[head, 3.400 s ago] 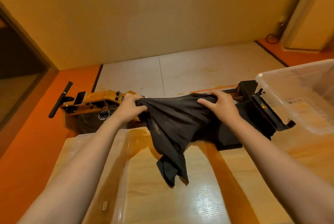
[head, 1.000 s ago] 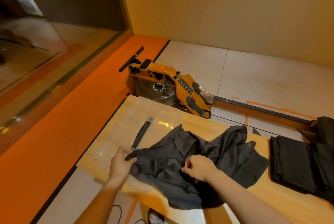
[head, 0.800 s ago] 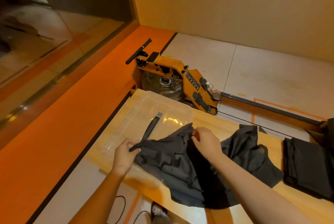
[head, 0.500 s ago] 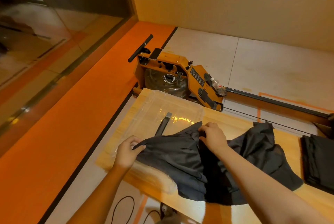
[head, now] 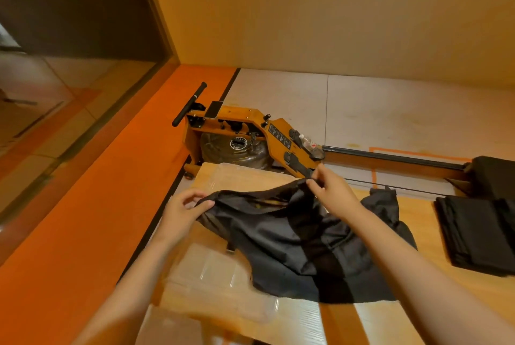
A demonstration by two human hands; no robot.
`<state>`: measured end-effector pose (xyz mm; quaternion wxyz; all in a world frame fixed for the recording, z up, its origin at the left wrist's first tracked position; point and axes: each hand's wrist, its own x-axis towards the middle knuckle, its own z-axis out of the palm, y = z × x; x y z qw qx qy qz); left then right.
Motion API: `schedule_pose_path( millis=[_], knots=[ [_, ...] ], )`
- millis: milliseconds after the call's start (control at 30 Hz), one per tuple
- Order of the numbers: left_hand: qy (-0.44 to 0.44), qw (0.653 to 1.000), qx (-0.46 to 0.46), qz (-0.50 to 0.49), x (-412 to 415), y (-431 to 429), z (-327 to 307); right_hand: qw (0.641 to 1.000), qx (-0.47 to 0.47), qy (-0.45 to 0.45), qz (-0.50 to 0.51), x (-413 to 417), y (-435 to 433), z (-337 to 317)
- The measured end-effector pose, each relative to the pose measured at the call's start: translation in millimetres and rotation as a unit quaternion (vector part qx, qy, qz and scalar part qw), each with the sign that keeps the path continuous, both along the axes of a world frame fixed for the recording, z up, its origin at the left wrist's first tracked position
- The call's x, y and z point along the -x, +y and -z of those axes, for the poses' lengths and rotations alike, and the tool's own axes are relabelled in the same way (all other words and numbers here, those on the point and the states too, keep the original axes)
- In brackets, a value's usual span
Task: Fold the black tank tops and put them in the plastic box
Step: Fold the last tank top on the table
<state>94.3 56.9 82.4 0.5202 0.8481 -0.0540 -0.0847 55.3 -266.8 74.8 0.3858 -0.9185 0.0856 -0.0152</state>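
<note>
Lid of clear plastic (head: 217, 275) lies flat on the wooden table (head: 451, 300) at seven o'clock, partly under the black tank top (head: 292, 241), which sags crumpled across the middle. Left hand (head: 181, 213) pinches its upper edge at nine o'clock and right hand (head: 334, 194) pinches the same edge toward one o'clock, so the hands are apart with the edge lifted between them. Folded black garments (head: 479, 236) sit at three o'clock. Beyond the table, at twelve o'clock, stands an orange rowing machine (head: 250, 133).
</note>
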Motion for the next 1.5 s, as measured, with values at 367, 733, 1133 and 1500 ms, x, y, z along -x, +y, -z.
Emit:
schedule_pose_path(
  millis=[367, 733, 1133, 1500],
  knots=[
    [-0.160, 0.984, -0.065, 0.050, 14.1, -47.9, -92.4, 0.990, -0.090, -0.108, 0.029, 39.9, -52.7, -71.8],
    [-0.229, 0.967, -0.037, 0.101, 22.4, -116.7, -225.4, 0.949, -0.049, -0.307, 0.044, 77.8, -139.3, -235.6],
    [-0.307, 0.941, 0.092, 0.109, 74.3, -179.9, -338.8, 0.923, -0.057, -0.376, 0.059, 157.4, -189.3, -329.7],
    [-0.313, 0.933, 0.123, 0.126, 86.2, -211.5, -362.5, 0.887, 0.024, -0.455, 0.075, 182.8, -197.0, -359.8]
  ],
)
